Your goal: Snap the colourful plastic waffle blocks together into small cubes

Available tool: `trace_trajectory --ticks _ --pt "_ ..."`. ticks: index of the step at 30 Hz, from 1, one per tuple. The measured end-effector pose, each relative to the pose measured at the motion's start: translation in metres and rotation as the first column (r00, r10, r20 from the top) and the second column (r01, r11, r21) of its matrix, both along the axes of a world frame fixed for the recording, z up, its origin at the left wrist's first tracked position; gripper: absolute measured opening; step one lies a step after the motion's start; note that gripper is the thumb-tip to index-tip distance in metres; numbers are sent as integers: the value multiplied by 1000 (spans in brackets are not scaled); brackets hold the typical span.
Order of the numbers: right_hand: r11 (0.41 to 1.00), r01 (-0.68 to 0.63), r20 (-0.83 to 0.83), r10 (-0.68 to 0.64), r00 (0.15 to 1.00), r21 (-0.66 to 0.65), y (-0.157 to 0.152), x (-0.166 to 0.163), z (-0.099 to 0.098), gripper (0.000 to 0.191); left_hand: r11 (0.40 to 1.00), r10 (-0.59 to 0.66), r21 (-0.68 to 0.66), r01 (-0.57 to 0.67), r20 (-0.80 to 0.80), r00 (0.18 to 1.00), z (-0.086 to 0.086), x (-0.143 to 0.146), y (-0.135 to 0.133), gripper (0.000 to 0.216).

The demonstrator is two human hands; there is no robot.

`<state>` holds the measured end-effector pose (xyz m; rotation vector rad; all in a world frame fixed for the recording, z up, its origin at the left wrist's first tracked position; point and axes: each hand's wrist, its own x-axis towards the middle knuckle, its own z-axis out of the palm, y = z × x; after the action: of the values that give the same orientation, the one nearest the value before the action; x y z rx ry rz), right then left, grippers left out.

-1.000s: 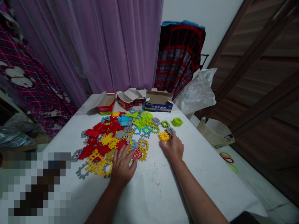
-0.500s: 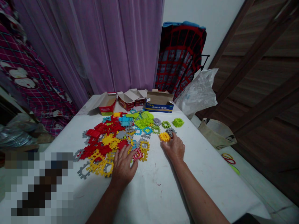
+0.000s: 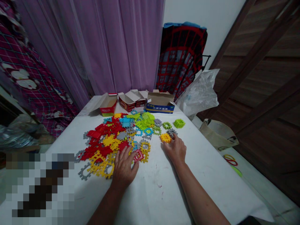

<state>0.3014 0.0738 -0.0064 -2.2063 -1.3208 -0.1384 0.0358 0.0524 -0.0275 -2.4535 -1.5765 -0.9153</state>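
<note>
Bare worktop lies open near, between the left hand and right hand, and along the right side. The pile of plastic pieces fills the middle and left. Open cardboard boxes line the far edge, and a plastic bag crowds the far right corner

Blue box: yellow strip w/ Chinese chars, too small to read. Red boxes: print blurred, illegible.
</note>
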Motion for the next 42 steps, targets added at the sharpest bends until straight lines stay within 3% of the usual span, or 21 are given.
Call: trace_trajectory --ticks 4,7,9,14,18,21,26,30,33,36,39,42 --pt "959 -133 3 137 991 249 6 5 -4 46 999 -41 29 42 -55 998 -4 -5 3 35" --pt "913 -268 38 270 962 308 19 -1 1 33 999 -31 37 34 -62 998 -4 -6 3 36" --pt "900 -362 51 361 931 244 33 -10 8 30 999 -26 37 28 -49 998 -3 -4 2 36" --pt "828 -554 53 560 827 -89 82 -38 32 31 1000 -20 14 20 28 999 -2 -2 0 33" --pt "840 -476 54 505 861 -261 124 -48 49 55 1000 -12 -7 13 45 999 0 0 -2 33" --pt "810 -445 44 497 867 -383 140 -54 52 63 999 12 -36 -10 67 998 5 5 -4 32" --pt "769 -521 107 593 798 -370 122 -71 43 40 998 24 -66 -18 92 995 9 6 -4 31" --pt "713 -658 -5 677 736 -241 93 -79 35 36 998 -15 -60 20 91 996 7 4 -4 35" --pt "782 -621 -240 592 770 -63 84 -73 30 43 999 5 -50 1 117 993 4 4 -3 33" --pt "876 -480 -453 448 771 50 85 -58 27 45 999 -20 -41 23 83 996 1 3 -1 32" --pt "930 -354 -459 358 813 98 85 -41 27 38 999 -37 -17 38 48 998 -4 0 2 34" --pt "940 -320 -403 339 850 116 74 -29 27 34 999 -39 13 38 43 998 -5 -2 2 35"
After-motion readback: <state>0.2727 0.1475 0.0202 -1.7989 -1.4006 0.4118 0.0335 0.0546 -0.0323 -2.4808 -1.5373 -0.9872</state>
